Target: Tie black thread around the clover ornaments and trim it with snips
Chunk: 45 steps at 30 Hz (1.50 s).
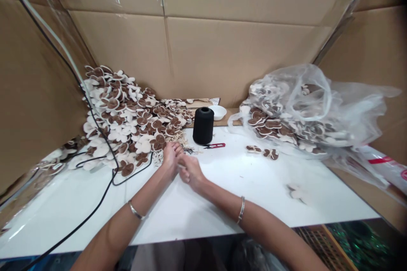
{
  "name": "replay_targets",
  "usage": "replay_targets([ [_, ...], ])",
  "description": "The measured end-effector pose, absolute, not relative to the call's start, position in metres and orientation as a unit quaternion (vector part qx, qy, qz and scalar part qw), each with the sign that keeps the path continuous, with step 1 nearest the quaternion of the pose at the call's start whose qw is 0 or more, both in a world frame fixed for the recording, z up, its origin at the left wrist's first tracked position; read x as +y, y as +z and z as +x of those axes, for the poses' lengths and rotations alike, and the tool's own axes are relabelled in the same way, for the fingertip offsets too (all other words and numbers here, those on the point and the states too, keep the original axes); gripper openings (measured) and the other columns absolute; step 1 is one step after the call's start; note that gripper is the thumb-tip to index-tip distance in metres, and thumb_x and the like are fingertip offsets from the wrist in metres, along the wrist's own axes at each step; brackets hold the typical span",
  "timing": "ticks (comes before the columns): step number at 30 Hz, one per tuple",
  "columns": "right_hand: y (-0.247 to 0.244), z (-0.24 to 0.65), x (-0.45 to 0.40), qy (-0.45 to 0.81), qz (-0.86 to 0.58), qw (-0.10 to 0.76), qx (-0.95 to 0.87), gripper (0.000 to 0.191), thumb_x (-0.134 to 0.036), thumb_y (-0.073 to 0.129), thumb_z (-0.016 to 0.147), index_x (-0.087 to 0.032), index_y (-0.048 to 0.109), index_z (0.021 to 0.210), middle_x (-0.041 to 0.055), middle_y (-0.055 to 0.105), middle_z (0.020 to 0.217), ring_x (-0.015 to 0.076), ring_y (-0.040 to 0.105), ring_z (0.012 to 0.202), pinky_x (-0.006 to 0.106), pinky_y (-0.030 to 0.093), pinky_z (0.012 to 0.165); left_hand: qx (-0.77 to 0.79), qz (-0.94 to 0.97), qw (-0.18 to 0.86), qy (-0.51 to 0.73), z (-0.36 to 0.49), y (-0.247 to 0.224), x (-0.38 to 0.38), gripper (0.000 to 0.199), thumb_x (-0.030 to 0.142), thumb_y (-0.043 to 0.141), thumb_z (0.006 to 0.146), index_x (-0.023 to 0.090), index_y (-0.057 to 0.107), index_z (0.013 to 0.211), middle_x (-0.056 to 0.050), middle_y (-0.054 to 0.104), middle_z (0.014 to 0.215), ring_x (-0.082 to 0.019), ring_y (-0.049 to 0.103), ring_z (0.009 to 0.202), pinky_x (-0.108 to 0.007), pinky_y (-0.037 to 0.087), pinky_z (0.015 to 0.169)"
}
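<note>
My left hand (171,159) and my right hand (190,172) meet over the white table (79,207), fingertips close together. Anything thin between them is too small to tell. Just beyond my left hand lies a heap of flower-shaped cream and brown ornaments (127,123), with pale fibre strands (159,156) at its edge. A cone of black thread (203,125) stands upright ahead of my hands, and red-handled thread snips (216,145) lie next to its base.
A clear plastic bag (310,110) of similar ornaments sits at the right. Loose ornaments (262,151) lie in front of it. A white bowl (218,112) stands behind the thread cone. A black cable (95,190) crosses the table's left side. Cardboard walls (165,51) surround the table's back and sides.
</note>
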State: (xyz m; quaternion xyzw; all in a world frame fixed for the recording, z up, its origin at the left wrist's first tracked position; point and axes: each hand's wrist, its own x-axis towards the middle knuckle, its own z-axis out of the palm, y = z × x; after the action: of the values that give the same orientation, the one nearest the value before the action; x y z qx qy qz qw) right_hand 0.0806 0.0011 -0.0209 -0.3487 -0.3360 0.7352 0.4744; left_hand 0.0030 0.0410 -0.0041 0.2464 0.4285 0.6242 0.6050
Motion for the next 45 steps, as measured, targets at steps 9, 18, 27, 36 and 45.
replay_targets([
  [9, -0.020, 0.095, 0.008, 0.685, -0.349, 0.563, -0.302, 0.039, -0.055, 0.060, 0.078, -0.022, 0.040, 0.073, -0.0125, 0.034, 0.041, 0.0032, 0.021, 0.028, 0.017, 0.012, 0.029, 0.435, 0.472, 0.464, 0.611, -0.020, 0.012, 0.038, 0.040, 0.052, 0.055, 0.085, 0.020, 0.041, 0.065, 0.007, 0.039, 0.053, -0.007, 0.032, 0.042, -0.019, 0.023, 0.041],
  [18, -0.025, 0.101, 0.015, 0.669, -0.385, 0.571, -0.281, 0.036, -0.053, 0.060, 0.075, -0.022, 0.041, 0.077, -0.0104, 0.039, 0.049, 0.0027, 0.022, 0.031, 0.018, 0.011, 0.031, 0.549, 0.598, 0.218, 0.542, -0.041, -0.003, 0.052, 0.016, 0.035, 0.058, 0.086, 0.020, 0.062, 0.086, 0.001, 0.059, 0.059, -0.016, 0.055, 0.055, -0.024, 0.039, 0.057],
  [27, -0.023, 0.104, 0.015, 0.670, -0.389, 0.567, -0.280, 0.034, -0.051, 0.060, 0.075, -0.023, 0.040, 0.077, -0.0091, 0.043, 0.053, 0.0028, 0.025, 0.033, 0.017, 0.012, 0.033, 0.517, 0.660, 0.136, 0.528, -0.041, 0.008, 0.056, 0.018, 0.029, 0.057, 0.085, 0.020, 0.063, 0.100, -0.007, 0.065, 0.096, -0.020, 0.061, 0.081, -0.029, 0.045, 0.076],
  [36, -0.024, 0.105, 0.014, 0.673, -0.383, 0.564, -0.287, 0.036, -0.051, 0.061, 0.075, -0.022, 0.041, 0.076, -0.0098, 0.038, 0.051, 0.0027, 0.024, 0.033, 0.016, 0.012, 0.033, 0.306, 0.397, 0.605, 0.618, -0.032, 0.020, 0.047, 0.026, 0.037, 0.073, 0.077, 0.018, 0.056, 0.077, 0.010, 0.036, 0.044, -0.005, 0.027, 0.037, -0.017, 0.023, 0.040],
  [45, -0.025, 0.104, 0.013, 0.673, -0.397, 0.553, -0.290, 0.043, -0.059, 0.062, 0.073, -0.023, 0.038, 0.071, -0.0122, 0.033, 0.043, 0.0029, 0.021, 0.030, 0.017, 0.012, 0.030, 0.166, 0.285, 0.794, 0.511, -0.037, 0.024, 0.025, 0.075, 0.071, 0.042, 0.085, 0.020, 0.018, 0.036, 0.009, 0.000, 0.031, -0.005, 0.009, 0.026, -0.021, 0.017, 0.034],
])
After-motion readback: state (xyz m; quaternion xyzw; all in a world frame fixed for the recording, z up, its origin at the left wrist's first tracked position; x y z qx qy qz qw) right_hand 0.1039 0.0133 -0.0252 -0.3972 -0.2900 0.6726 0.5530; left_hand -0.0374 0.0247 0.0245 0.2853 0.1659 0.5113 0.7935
